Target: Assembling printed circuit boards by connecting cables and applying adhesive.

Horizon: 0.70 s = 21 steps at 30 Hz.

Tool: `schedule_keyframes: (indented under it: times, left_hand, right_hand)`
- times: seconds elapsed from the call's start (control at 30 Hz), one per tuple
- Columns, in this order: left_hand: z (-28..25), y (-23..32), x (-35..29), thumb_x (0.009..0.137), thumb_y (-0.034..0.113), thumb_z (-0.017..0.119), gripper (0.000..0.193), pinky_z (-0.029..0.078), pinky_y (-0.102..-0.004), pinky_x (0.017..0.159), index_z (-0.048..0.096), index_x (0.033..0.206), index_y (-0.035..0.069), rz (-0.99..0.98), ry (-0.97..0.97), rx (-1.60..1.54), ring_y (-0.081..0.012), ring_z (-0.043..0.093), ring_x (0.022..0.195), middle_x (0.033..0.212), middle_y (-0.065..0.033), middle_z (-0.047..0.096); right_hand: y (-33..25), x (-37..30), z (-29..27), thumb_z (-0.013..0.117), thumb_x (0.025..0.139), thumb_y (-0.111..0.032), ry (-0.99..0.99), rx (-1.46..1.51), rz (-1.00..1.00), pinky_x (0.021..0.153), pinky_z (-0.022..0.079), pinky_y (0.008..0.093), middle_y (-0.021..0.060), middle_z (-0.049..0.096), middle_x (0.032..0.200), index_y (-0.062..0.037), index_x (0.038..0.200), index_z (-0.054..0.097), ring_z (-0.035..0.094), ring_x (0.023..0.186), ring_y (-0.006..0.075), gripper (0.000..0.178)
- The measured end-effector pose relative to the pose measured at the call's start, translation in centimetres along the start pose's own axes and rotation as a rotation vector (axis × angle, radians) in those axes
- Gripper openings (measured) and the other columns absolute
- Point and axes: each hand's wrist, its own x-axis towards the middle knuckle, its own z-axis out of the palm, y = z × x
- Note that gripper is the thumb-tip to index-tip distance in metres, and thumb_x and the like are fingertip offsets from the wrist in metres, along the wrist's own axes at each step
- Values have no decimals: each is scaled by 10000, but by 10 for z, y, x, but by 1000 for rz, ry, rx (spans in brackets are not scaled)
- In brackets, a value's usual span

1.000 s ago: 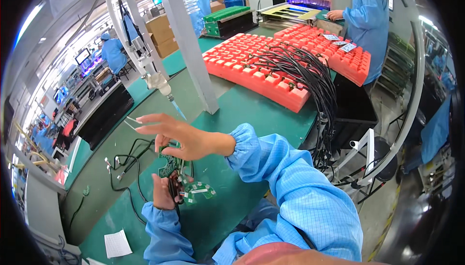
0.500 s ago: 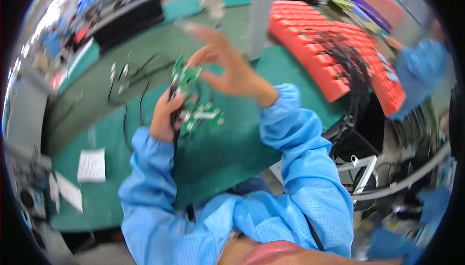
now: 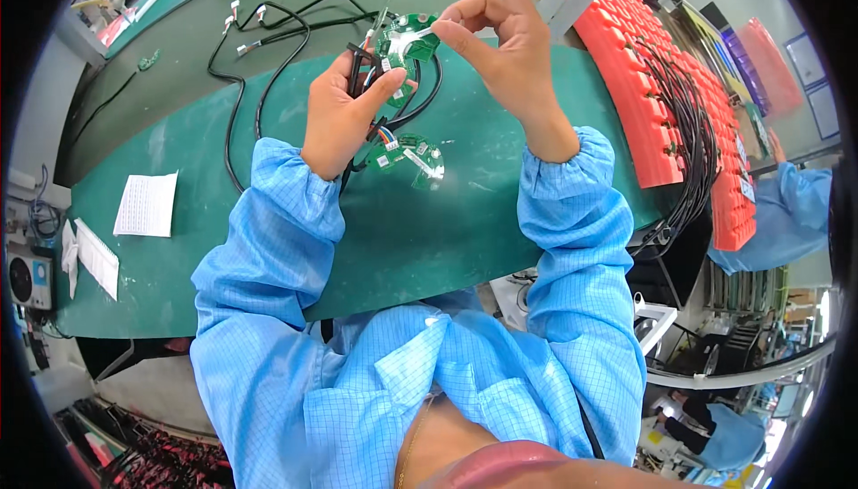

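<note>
My left hand (image 3: 344, 109) is closed around a bundle of black cables (image 3: 356, 73) that end in green circuit boards. One round green circuit board (image 3: 390, 46) stands up just beyond its fingers. Another green circuit board (image 3: 409, 164), with a multicoloured wire plug and a pale strip on it, hangs below near the table. My right hand (image 3: 509, 51) is raised on the right, thumb and index finger pinched at the end of a narrow white strip (image 3: 411, 40) on the upper board. Its other fingers are lifted and curled.
Black cables with white plugs (image 3: 243, 47) loop over the green table (image 3: 429, 239) at the left. A white paper sheet (image 3: 146, 206) lies at far left. On the right, red foam trays (image 3: 617, 69) carry a bunch of black cables (image 3: 686, 122). A person in blue (image 3: 786, 207) is beyond.
My right hand has come down from a blurred, open sweep to a pinch at the upper board. The view has shifted; my left hand still grips the cables.
</note>
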Motion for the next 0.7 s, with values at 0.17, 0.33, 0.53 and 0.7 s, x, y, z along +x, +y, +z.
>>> schedule_keyframes:
  times: [0.17,0.33,0.53,0.7]
  left_hand:
    - [-1,6,-1,842,175,690,305,373,-180,534,592,1083,15,-49,-46,-17,-15,513,615,796,-14,687]
    - [0,3,2,840,179,692,288,363,-183,526,600,1059,15,9,-49,-17,-9,499,610,794,-14,687]
    - [-1,-1,3,846,209,687,259,269,-185,448,604,1021,38,20,-39,-22,10,397,516,796,-20,695]
    - [-2,1,0,841,194,694,242,321,-185,479,608,997,31,-26,-30,-32,6,476,583,775,-15,689]
  right_hand:
    - [13,-4,2,665,772,-15,-48,-34,44,677,444,218,9,634,887,-61,1322,412,544,722,71,608]
    - [18,-2,5,704,723,-82,-2,-83,-8,618,403,223,-40,653,732,-133,1276,478,477,646,70,600]
    - [4,8,-15,688,806,-43,288,321,-14,619,380,156,-15,611,791,-21,1340,365,514,676,20,624]
    - [6,4,-14,690,809,-49,98,146,74,597,368,152,-19,608,767,-14,1327,375,505,648,19,607]
